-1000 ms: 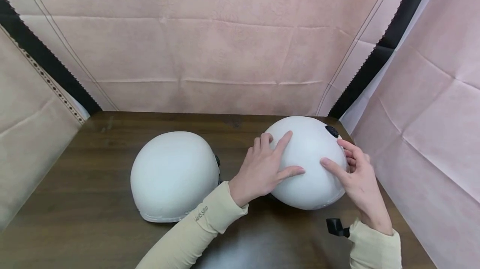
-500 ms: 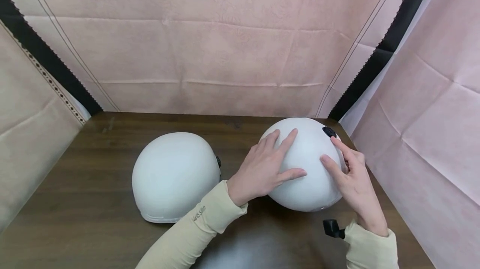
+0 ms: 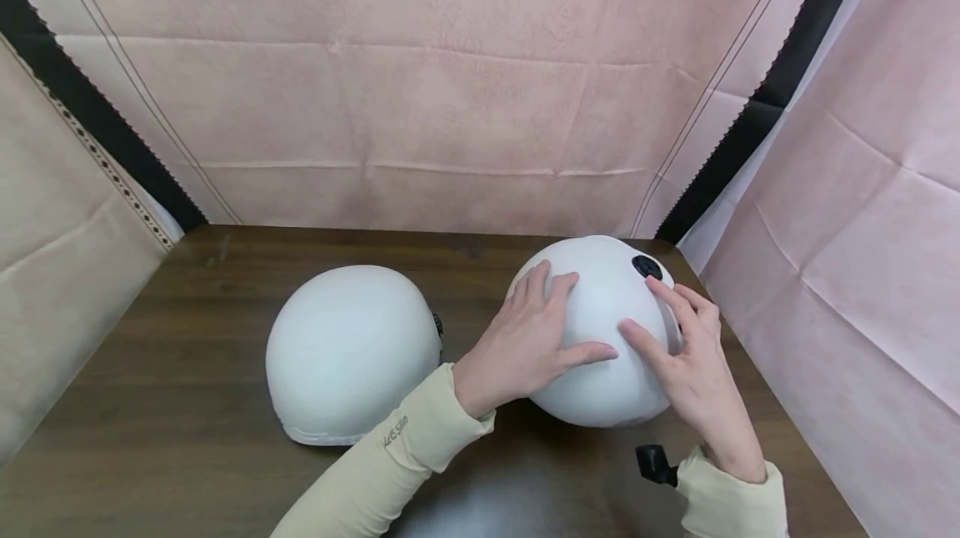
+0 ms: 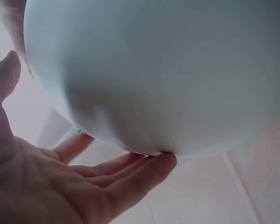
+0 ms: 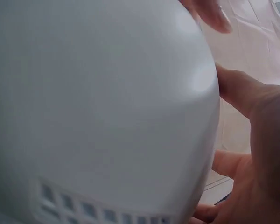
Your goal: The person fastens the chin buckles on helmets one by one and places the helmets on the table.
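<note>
Both the left hand [image 3: 517,346] and the right hand [image 3: 693,363], thumb apart from fingers, touch the helmet [image 3: 600,309] at the right of the table [image 3: 187,404], its underside and some right fingertips being hidden.

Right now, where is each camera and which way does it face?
Head: on the head, looking forward and down at the left helmet and right helmet; left hand and right hand show.
Left wrist: on that wrist, facing the right helmet; left hand shows.
Right wrist: on that wrist, facing that helmet, grille at bottom; right hand shows.
Both wrist views share that helmet.
</note>
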Tool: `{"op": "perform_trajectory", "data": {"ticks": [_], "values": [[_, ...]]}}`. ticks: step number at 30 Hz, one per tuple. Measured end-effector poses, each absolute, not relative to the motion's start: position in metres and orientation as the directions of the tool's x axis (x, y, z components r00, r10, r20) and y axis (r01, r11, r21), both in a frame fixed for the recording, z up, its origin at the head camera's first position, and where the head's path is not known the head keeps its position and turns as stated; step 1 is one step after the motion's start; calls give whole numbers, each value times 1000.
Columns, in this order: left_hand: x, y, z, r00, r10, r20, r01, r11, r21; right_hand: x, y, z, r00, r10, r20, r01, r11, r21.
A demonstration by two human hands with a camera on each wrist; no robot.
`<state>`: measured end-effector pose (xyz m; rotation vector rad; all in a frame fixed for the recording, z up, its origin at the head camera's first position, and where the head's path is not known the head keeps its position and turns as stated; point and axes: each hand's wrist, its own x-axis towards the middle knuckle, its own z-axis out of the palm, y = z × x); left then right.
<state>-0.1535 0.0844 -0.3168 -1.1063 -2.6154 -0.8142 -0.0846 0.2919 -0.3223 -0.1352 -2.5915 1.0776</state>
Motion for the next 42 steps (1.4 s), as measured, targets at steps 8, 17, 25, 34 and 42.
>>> {"op": "perform_trajectory", "data": {"ticks": [8, 17, 25, 34, 42], "values": [[-147, 78, -315, -681, 618, 393, 732, 566, 379, -80, 277, -322, -915, 211, 345, -95, 718, -690], [-142, 71, -316, -751, 585, 306, 656, 613, 441, -80, 264, -320, -879, 165, 446, -185, 746, -640], [-144, 62, -319, -789, 577, 212, 593, 623, 511, -80, 257, -324, -852, 136, 506, -252, 739, -624], [-144, 49, -315, -773, 593, 223, 627, 663, 409, -80, 251, -318, -857, 83, 509, -300, 723, -622], [-148, 36, -316, -806, 567, 170, 574, 678, 458, -82, 247, -321, -862, 95, 498, -290, 712, -639]]}}
